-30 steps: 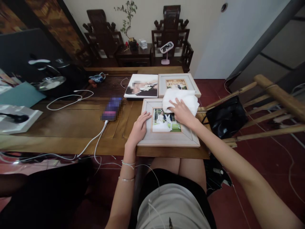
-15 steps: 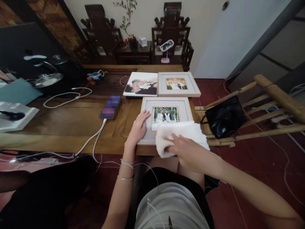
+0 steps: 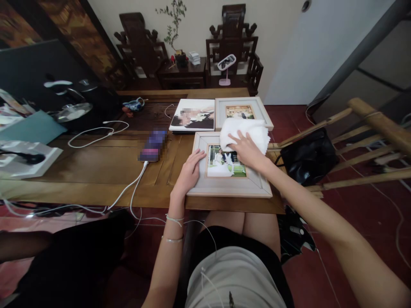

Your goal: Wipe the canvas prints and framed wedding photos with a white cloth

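On the table (image 3: 93,167) before the seated person, the white cloth (image 3: 255,127) is back at the photo frame's (image 3: 229,186) one o'clock.
A moment ago it covered the near edge at five; that border shows now, so I'd judge it's rubbing to and fro. The right hand's (image 3: 248,152) outstretched fingers press on it, though I can't tell whether they pinch; the left hand (image 3: 189,173) rests unclenched at nine. Beyond, a canvas print (image 3: 192,115) lies toward eleven, a second frame (image 3: 261,113) toward one.
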Demonstrator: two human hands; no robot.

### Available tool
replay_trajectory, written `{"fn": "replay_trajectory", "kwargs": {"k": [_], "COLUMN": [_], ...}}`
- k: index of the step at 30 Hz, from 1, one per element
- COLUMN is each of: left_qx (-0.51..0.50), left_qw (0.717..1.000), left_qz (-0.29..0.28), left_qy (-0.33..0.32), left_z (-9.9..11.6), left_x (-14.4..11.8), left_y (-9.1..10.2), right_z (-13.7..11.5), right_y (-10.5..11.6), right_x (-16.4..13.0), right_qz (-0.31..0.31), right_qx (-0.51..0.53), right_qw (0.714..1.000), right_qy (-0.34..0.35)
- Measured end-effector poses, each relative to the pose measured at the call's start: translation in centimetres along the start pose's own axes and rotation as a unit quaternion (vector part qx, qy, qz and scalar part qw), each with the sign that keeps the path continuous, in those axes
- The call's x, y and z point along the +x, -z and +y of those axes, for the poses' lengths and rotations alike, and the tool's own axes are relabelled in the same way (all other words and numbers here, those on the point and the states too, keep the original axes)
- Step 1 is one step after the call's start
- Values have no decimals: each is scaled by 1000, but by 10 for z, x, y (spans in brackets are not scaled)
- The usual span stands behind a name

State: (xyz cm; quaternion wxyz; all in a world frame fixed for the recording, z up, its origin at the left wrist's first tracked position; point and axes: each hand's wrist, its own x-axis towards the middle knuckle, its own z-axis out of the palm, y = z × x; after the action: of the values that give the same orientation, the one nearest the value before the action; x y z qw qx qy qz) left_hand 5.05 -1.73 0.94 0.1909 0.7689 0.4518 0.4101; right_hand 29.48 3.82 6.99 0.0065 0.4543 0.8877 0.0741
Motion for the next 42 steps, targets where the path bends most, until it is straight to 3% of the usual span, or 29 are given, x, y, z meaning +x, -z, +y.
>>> {"fn": "replay_trajectory", "kwargs": {"k": [4, 8, 13, 17, 22, 26, 30, 33, 37, 42], "left_qx": [3, 8, 14, 17, 14, 11, 8, 11, 19, 12], "left_qw": [1000, 1000, 1000, 1000, 1000, 1000, 1000, 1000, 1000, 999], "left_qz": [9, 15, 11, 10, -1, -5, 0, 5, 7, 3], "left_qy": [-1, -2, -3, -4, -6, -6, -9, -5, 0, 30], "left_z": [0, 0, -1, -1, -1, 0, 1, 1, 0, 3], "left_x": [0, 0, 0, 0, 0, 0, 0, 0, 0, 1], "left_y": [-1, -3, -3, -2, -1, 0, 0, -1, -2, -2], "right_z": [-33, -62, -83, -86, -43, -7, -9, -32, -66, -97], "right_y": [13, 42, 66, 44, 6, -1, 0, 6, 29, 56], "right_x": [-35, -80, -103, -89, -37, 8, 22, 5, -41, -80], "right_qz": [-64, -115, -126, -79, -9, 43, 15, -38, -94, -104], "right_qx": [15, 69, 111, 135, 110, 43, 16, 28, 67, 119], "right_qw": [997, 988, 975, 977, 990, 996, 999, 997, 989, 972], "right_qy": [35, 77, 147, 143, 83, 64, 46, 55, 88, 175]}}
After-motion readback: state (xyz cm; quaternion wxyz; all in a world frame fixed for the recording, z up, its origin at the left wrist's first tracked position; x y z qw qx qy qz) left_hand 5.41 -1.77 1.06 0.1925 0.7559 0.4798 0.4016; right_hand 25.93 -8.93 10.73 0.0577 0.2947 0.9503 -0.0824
